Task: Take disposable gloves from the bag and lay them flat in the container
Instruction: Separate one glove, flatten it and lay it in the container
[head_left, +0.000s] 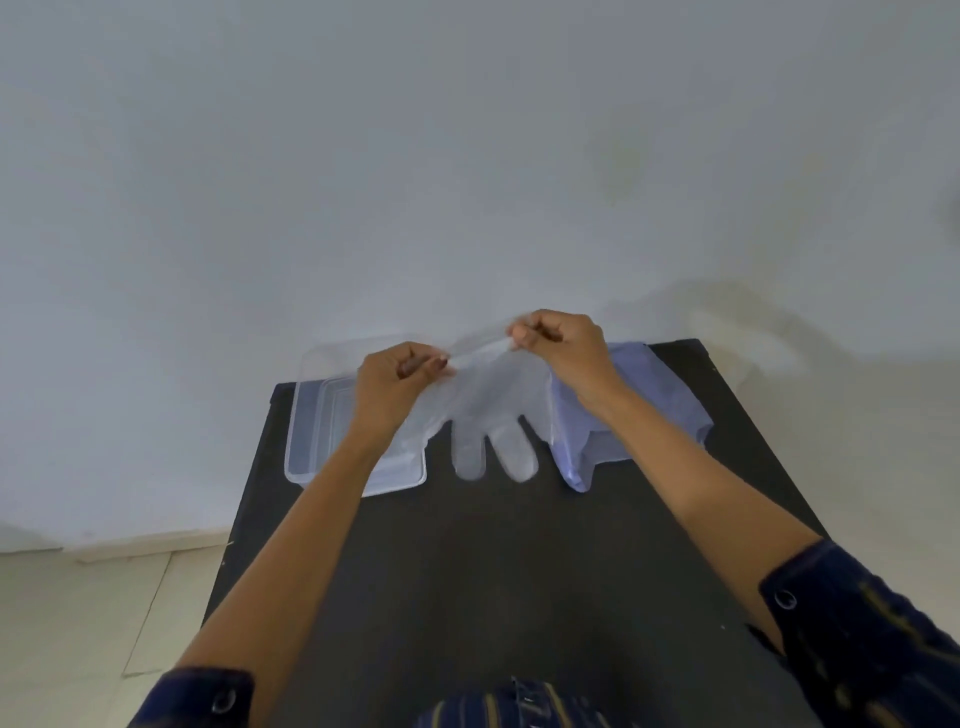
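A clear disposable glove (493, 415) hangs in the air over the middle of the table, fingers pointing down toward me. My left hand (395, 384) pinches the left corner of its cuff, and my right hand (558, 345) pinches the right corner, stretching the cuff between them. The clear plastic container (306, 415) stands at the back left of the table, partly behind my left hand and wrist. The bluish translucent bag (665, 410) lies at the back right, partly hidden by my right forearm.
The black table (493, 571) stands against a pale wall (467, 156). A light tiled floor (104, 623) shows to the left of the table. My dark patterned sleeves are rolled up near the bottom corners.
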